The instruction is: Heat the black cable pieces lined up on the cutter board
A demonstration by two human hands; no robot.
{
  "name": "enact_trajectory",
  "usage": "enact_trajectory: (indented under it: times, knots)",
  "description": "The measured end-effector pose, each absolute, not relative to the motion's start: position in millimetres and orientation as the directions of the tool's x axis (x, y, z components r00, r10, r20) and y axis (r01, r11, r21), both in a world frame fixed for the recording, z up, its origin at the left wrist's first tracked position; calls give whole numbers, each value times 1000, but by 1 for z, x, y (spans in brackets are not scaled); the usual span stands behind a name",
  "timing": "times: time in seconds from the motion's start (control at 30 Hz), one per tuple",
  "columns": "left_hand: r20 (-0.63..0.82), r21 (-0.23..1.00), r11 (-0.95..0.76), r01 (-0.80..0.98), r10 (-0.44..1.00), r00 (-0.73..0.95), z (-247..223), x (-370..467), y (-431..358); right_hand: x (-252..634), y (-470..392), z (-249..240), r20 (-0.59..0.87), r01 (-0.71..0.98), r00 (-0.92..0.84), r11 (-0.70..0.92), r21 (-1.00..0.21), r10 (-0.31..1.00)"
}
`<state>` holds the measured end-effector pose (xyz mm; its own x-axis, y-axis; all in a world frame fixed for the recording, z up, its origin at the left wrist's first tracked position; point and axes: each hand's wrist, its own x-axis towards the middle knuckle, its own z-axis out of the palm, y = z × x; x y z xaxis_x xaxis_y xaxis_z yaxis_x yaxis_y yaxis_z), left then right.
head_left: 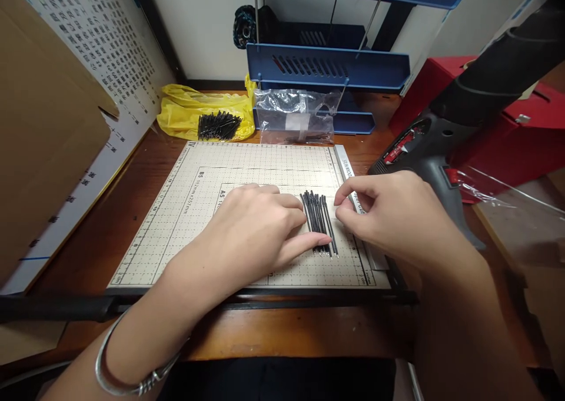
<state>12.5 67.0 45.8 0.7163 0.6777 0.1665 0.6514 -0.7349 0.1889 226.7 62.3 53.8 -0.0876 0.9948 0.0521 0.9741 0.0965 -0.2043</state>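
Note:
Several thin black sticks point(316, 221) with shiny tips lie side by side on the cream cutting board point(185, 212), which is printed with a grid. From the left, my left hand point(260, 224) rests on the board, its thumb lying across the lower part of the sticks and its fingers against their left side. Those fingers are apart and grip nothing. Just right of the sticks is my right hand point(384, 209), thumb and forefinger curled close to each other near the board's metal edge strip point(348, 171). Whether anything small is between those fingertips cannot be made out.
A black pile of short sticks point(219, 125) lies on a yellow bag point(176, 112) behind the board. Beside it are a clear plastic bag point(295, 109) and a blue rack point(326, 65). A black tool point(445, 130) and red box point(516, 130) stand right; cardboard point(48, 118) left.

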Motion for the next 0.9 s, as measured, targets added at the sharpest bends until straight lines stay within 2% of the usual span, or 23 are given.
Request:
enact_trajectory:
  times: [0.37,0.47,0.63,0.9]
  knots:
    - [122,185,-732,656,680,723,49,12,67,231,64,52,208,887,-136,213,-410,969]
    - [127,177,-737,653,675,727,49,12,67,234,63,53,202,861,-154,232,-453,967]
    - [132,140,-739,659,674,727,47,13,68,235,64,55,80,879,-233,245,-410,969]
    - [158,150,-760,633,650,743,45,11,68,232,63,59,21,900,-202,194,-390,979]
